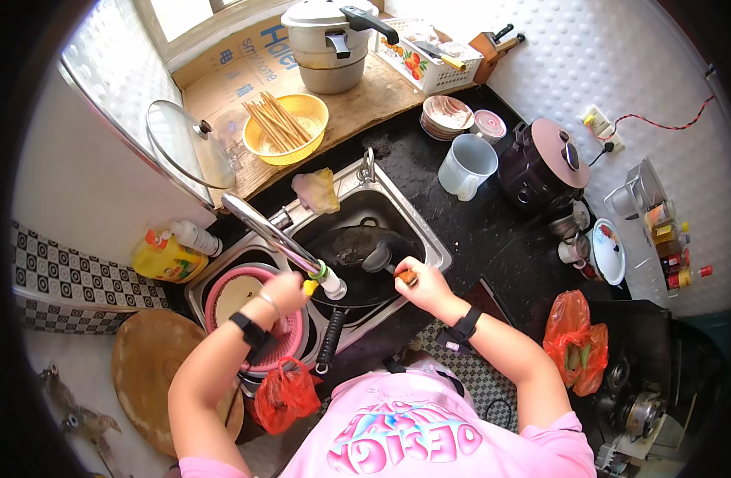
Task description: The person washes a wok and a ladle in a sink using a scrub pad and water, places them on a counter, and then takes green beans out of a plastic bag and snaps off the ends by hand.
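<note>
A dark wok (347, 245) sits in the right basin of the steel double sink (440, 257), its black handle (332, 337) reaching over the front rim. My right hand (425, 285) grips the wooden handle end (408, 276) of a metal ladle (377, 258), whose bowl rests inside the wok. At the chrome faucet (269, 233), my left hand (284, 293) pinches a small yellow piece (310, 287) beside the white nozzle (334, 288). The nozzle hangs over the wok. Below my left forearm, a pink basket (219, 293) stands in the left basin.
A cloth (317, 190) lies behind the faucet. Yellow and white bottles (171, 257) stand left of the sink. To the right are a pale plastic jug (468, 164), stacked bowls (446, 116) and an electric cooker (541, 164). A red bag (286, 394) hangs at the front.
</note>
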